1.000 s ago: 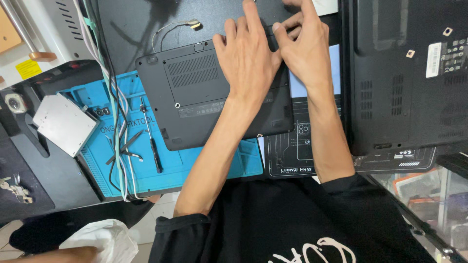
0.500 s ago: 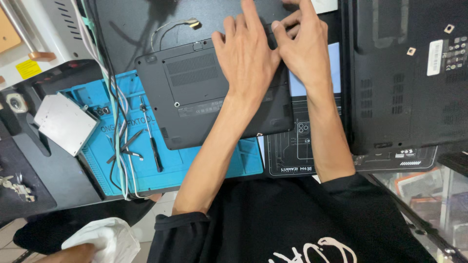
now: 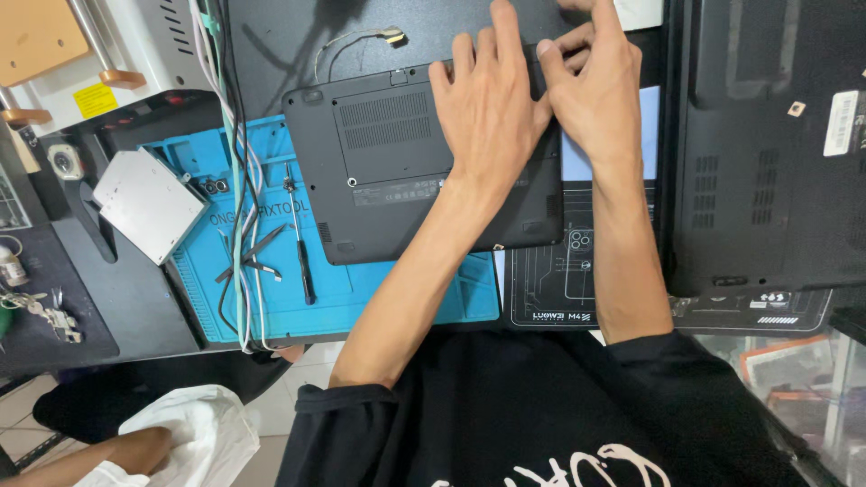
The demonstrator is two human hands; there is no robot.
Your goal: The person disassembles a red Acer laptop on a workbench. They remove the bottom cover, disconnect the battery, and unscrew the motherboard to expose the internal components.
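Head view: both hands [image 3: 541, 99] press the upturned laptop [image 3: 388, 171] on blue mat [image 3: 361, 302].

Bright, even overhead light; sharp centre, edges perhaps slightly stretched

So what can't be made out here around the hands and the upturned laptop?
Head view only:
- Left hand lies flat on the small black laptop, hiding the panel beneath it.
- Right hand: fingertips cut off by the top edge; what they press or grip is unclear.
- Second black laptop: cut off by the top and right edges.
- Screwdriver on the blue mat: tip too small to tell.
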